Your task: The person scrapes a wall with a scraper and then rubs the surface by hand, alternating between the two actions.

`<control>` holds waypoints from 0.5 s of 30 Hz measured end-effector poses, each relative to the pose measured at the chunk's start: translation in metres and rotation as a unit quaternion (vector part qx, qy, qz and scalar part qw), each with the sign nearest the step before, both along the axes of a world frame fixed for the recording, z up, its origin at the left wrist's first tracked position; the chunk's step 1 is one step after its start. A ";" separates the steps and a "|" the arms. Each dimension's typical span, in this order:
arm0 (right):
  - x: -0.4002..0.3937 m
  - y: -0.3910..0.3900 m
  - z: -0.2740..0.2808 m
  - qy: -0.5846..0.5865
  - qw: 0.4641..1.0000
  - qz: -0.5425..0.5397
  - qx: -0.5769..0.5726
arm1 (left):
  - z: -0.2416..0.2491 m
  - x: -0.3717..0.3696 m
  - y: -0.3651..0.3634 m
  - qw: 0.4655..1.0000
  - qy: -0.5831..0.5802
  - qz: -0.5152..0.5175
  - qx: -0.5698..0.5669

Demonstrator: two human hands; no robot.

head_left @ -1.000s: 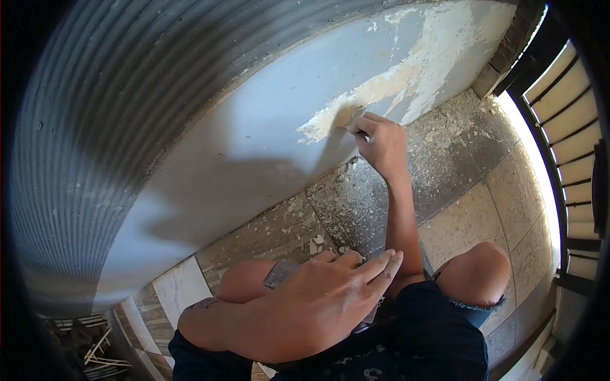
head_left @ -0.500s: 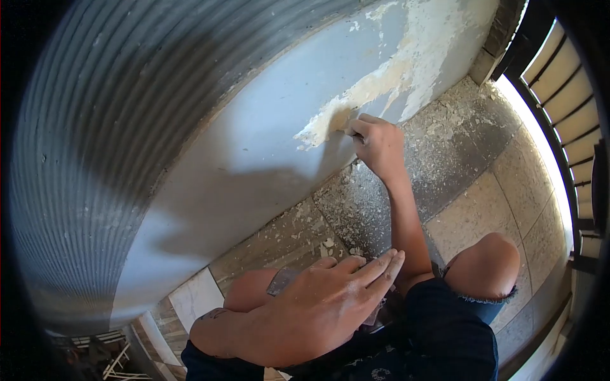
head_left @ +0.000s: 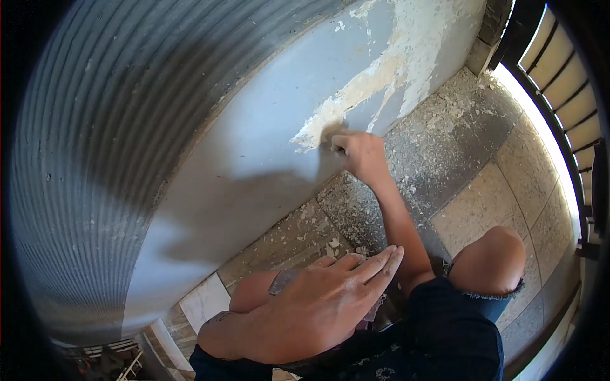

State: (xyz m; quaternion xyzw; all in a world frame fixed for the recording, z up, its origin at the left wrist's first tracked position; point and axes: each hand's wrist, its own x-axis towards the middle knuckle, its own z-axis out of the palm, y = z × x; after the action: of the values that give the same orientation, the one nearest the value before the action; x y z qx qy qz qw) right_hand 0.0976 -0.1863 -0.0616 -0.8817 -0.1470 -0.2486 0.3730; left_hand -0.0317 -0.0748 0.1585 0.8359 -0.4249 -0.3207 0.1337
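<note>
My right hand [head_left: 363,155] is closed in a fist against the lower wall [head_left: 267,136], right at the end of a peeled patch [head_left: 333,117] of cream plaster in the grey-blue paint. What its fingers hold, if anything, is hidden, and I cannot tell what it is. My left hand [head_left: 327,305] hovers low in front of my body, back upward, fingers stretched out and dusty with white powder. A flat grey edge [head_left: 281,281] shows beyond it, beside my bent left knee.
Paint flakes and dust [head_left: 356,209] litter the dark floor along the wall's foot. Ribbed grey cladding [head_left: 127,127] covers the upper wall. At the right stands a black barred gate [head_left: 559,82] by beige floor tiles [head_left: 489,197]. My right knee [head_left: 492,260] is bent nearby.
My right hand has moved left and slightly down along the wall, still closed, baring more of the peeled patch. My left hand keeps nearly the same pose; the view has shifted a little.
</note>
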 end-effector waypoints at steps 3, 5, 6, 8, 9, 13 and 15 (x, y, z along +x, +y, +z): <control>-0.014 -0.004 0.022 0.021 0.999 -0.003 0.036 | 0.000 0.001 0.002 0.999 -0.029 0.012 0.006; -0.013 -0.005 0.029 0.021 0.997 -0.013 0.070 | -0.003 0.000 0.004 1.000 -0.012 0.018 -0.003; -0.010 -0.003 0.029 0.010 0.998 -0.030 0.061 | -0.003 -0.001 0.004 1.000 0.002 0.021 -0.013; -0.007 -0.001 0.028 -0.005 0.997 -0.051 0.053 | -0.003 0.000 0.000 1.000 0.005 0.021 -0.005; -0.004 0.002 0.025 -0.002 0.999 -0.040 0.037 | -0.002 0.001 -0.002 1.000 0.007 0.021 0.003; -0.009 -0.002 0.027 -0.002 0.999 -0.029 0.042 | -0.009 0.006 0.000 1.000 -0.022 0.012 -0.009; -0.015 -0.006 0.036 0.017 0.998 -0.030 0.047 | -0.005 0.005 -0.002 1.000 -0.007 0.014 -0.011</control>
State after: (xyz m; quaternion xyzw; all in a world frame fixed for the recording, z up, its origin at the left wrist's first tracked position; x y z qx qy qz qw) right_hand 0.0830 -0.1928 -0.0260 -0.8716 -0.1023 -0.2511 0.4085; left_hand -0.0265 -0.0768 0.1538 0.8426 -0.4176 -0.3081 0.1440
